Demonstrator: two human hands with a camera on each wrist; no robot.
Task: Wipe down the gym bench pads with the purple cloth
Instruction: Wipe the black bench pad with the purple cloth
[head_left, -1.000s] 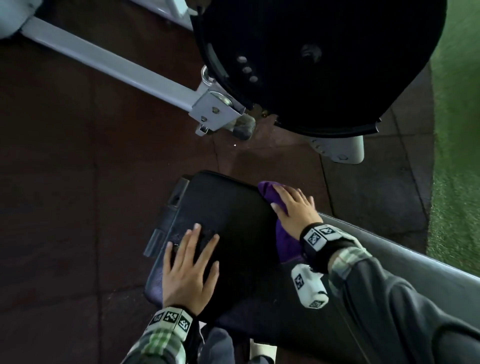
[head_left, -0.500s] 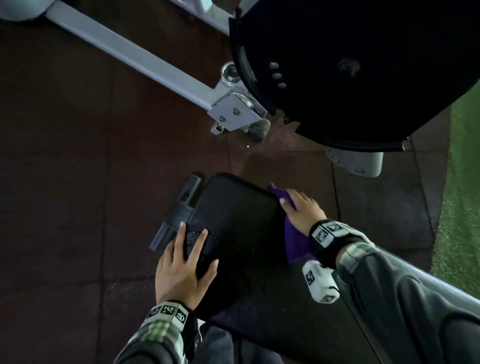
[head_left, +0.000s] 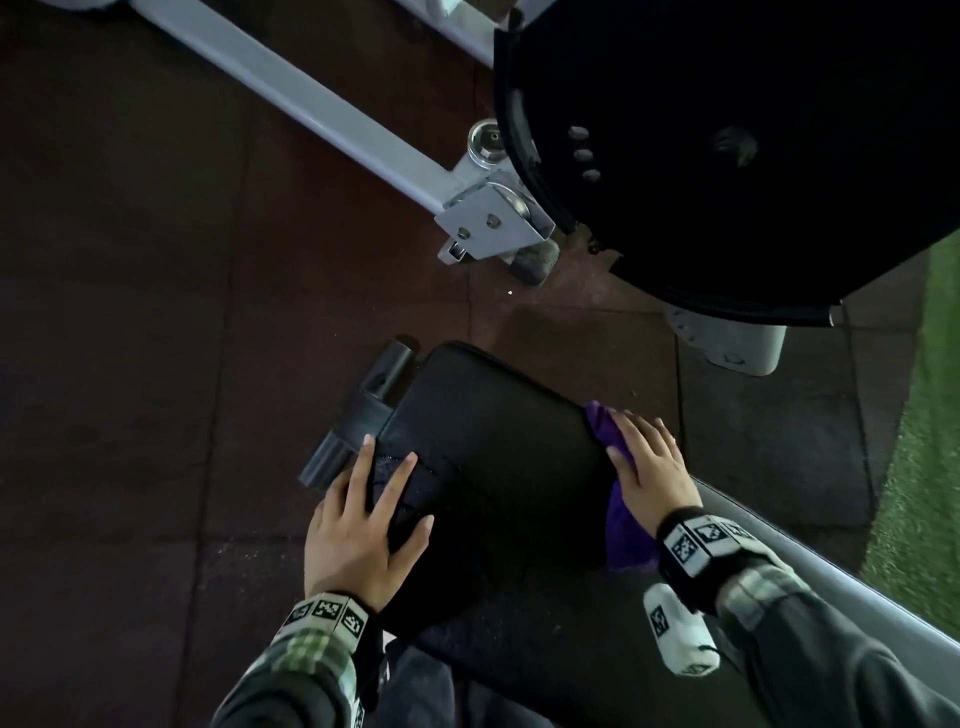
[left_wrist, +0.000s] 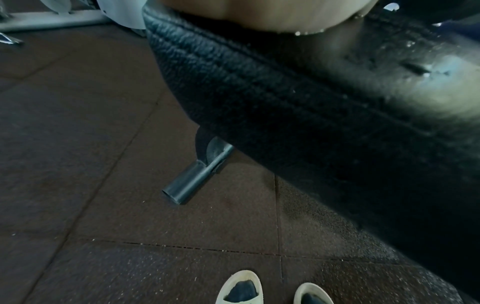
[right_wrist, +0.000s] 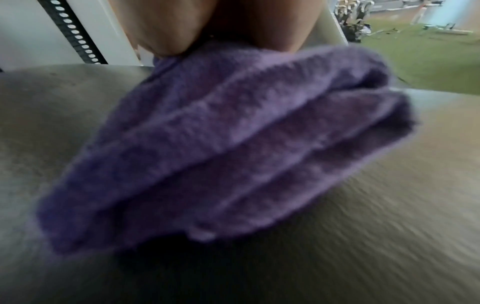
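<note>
The black bench pad (head_left: 493, 441) lies in the middle of the head view, and its stitched side (left_wrist: 311, 102) fills the left wrist view. My left hand (head_left: 363, 519) rests flat on the pad's left edge, its fingers spread and straight. My right hand (head_left: 649, 467) presses the purple cloth (head_left: 626, 535) against the pad's right edge with its fingers laid over it. In the right wrist view the folded cloth (right_wrist: 233, 144) hangs bunched below the palm (right_wrist: 168, 30). The cloth's far tip (head_left: 597, 415) sticks out past the fingertips.
A large black round pad (head_left: 727, 156) hangs over the far right, fixed to a grey steel beam (head_left: 337, 114). A black tube (head_left: 363, 415) juts from under the bench's left side. A grey frame rail (head_left: 831, 561) runs along the right. Green turf (head_left: 924, 467) borders the rubber floor.
My right hand slid the cloth from the pad's far corner down along its right edge. My left hand shifted left until its fingers reached the pad's left edge.
</note>
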